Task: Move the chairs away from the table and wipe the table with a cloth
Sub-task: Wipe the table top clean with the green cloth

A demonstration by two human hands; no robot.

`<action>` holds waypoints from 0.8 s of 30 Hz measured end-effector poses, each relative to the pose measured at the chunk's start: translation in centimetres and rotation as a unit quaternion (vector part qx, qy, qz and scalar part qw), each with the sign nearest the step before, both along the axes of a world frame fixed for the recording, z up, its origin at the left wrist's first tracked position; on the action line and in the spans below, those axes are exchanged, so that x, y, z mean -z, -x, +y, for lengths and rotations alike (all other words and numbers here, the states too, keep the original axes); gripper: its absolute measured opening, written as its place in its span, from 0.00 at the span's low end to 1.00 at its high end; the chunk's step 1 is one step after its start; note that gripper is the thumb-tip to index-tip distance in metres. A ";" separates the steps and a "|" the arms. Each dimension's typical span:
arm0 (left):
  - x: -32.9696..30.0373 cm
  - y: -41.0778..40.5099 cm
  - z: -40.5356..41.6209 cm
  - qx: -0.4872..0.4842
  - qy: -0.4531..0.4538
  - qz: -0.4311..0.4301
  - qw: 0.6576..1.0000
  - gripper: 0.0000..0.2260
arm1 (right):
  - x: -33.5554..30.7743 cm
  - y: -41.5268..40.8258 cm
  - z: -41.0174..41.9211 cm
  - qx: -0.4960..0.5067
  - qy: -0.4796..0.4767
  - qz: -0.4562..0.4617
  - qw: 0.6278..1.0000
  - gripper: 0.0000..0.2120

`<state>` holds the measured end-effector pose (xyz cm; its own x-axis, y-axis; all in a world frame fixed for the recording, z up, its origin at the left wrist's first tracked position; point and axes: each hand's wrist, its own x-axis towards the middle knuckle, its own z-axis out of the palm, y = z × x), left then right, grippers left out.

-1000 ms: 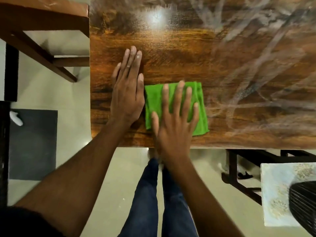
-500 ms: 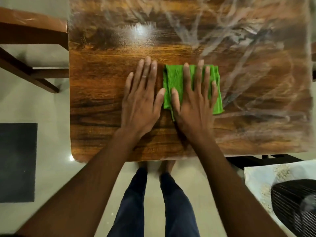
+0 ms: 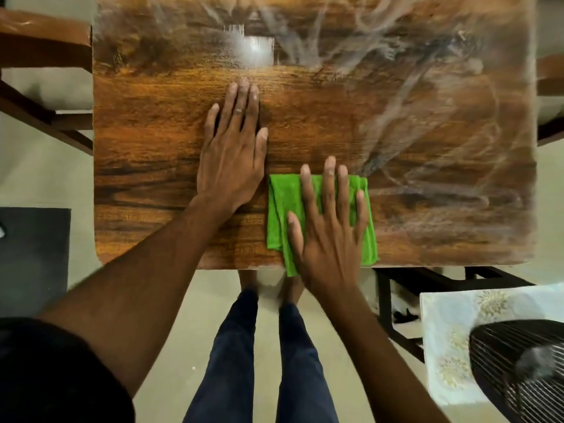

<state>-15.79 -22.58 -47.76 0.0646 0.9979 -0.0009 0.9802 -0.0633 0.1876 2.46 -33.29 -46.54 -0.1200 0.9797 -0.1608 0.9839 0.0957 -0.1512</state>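
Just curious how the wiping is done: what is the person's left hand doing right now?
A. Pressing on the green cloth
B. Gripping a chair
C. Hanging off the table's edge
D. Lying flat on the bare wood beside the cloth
D: the left hand lies flat with straight fingers on the bare table, just left of the green cloth, which the right hand presses.
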 end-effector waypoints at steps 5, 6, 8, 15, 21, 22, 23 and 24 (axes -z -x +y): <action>0.2 -0.1 0.1 0.002 -0.008 0.001 1.000 0.27 | 0.4 -0.3 -0.4 -0.017 -0.007 0.007 1.000 0.34; 0.2 -0.1 0.0 0.000 -0.009 -0.002 1.000 0.27 | 0.6 -0.3 0.9 -0.021 -0.019 0.004 1.000 0.34; 0.3 -0.1 -0.1 0.001 -0.015 -0.009 1.000 0.27 | 1.1 -0.3 5.2 -0.015 -0.052 0.009 0.998 0.33; 0.3 -0.1 -0.3 -0.009 -0.043 -0.052 0.998 0.26 | 1.7 1.2 16.7 -0.019 -0.098 0.008 0.995 0.32; 0.4 1.0 0.3 -0.075 -0.092 -0.226 0.967 0.23 | -0.2 5.1 2.6 0.018 -0.004 0.042 0.999 0.34; 0.4 1.1 0.3 -0.077 -0.093 -0.243 0.963 0.23 | -0.5 6.1 0.6 0.006 0.011 0.047 0.999 0.35; 0.4 1.1 0.3 -0.074 -0.089 -0.250 0.961 0.23 | -0.7 6.8 -0.8 -0.009 0.022 0.052 0.998 0.35; 0.4 1.2 0.2 -0.070 -0.083 -0.247 0.963 0.23 | -0.6 6.9 -1.4 -0.025 0.026 0.055 0.998 0.35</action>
